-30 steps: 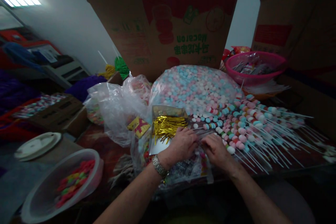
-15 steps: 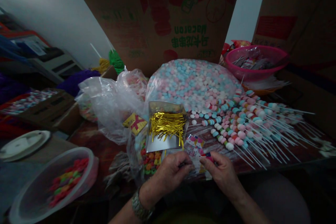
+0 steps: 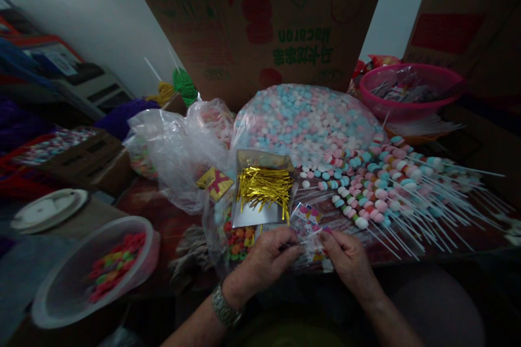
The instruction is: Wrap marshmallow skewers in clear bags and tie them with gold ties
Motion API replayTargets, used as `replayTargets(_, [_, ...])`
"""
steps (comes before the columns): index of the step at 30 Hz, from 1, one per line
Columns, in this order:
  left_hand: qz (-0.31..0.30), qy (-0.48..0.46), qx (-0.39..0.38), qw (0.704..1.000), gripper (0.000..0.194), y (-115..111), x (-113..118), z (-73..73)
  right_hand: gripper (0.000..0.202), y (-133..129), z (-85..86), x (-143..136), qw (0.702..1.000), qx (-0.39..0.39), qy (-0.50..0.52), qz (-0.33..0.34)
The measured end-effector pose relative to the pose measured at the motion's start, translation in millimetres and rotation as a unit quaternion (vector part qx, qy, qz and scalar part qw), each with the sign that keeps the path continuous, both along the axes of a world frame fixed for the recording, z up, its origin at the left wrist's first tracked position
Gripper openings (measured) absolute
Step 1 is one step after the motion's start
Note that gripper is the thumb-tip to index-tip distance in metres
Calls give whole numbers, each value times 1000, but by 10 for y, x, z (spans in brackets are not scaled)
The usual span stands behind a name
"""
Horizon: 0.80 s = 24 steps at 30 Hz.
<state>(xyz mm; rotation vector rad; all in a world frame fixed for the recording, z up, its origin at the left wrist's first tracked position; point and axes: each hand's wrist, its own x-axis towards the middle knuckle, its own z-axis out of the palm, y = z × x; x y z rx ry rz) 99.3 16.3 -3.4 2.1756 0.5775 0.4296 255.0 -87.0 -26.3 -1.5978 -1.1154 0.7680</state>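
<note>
My left hand (image 3: 274,252), with a watch on its wrist, is closed with thumb and fingers pinched together. My right hand (image 3: 345,255) pinches with thumb against forefinger. Between them stretches a small clear plastic bag (image 3: 312,241) with some coloured print; both hands grip its edges, though its outline is partly lost against the bags below. Just beyond lie printed clear bags (image 3: 306,213). A tray (image 3: 254,218) holding gold twist ties (image 3: 264,184) stands ahead of my left hand. Ring-shaped coloured candies (image 3: 240,241) show beside that hand.
Skewered candies (image 3: 378,190) on white sticks lie at the right. Behind the tray bulges a large bag of pastel candies (image 3: 301,119). A pink basket (image 3: 411,103) sits back right; a translucent bowl (image 3: 52,287) with candy is at the left. A tall cardboard box (image 3: 244,65) stands behind.
The view has shifted slightly, so things sit a little further right. A pink and dark-blue piece at my right fingertips is now less visible, and clear plastic shows between my hands.
</note>
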Motion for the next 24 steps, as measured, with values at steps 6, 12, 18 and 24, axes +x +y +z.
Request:
replayTargets(6, [-38,-22,81,996,31,49,-60,-14,26,-204,-102,588,904,-57,-394,-155])
replayTargets(12, [-61,-10,158,985,28,177,-217,62,22,-418,-307,991,803,-86,-581,-99])
replayTargets(18, [-101,38,199,974,31,257,-231,200,22,-687,163,1013,868,155,-465,-78])
replayTargets(24, [-130,59,248,958,29,325,-179,324,28,-764,559,1033,815,186,-548,18])
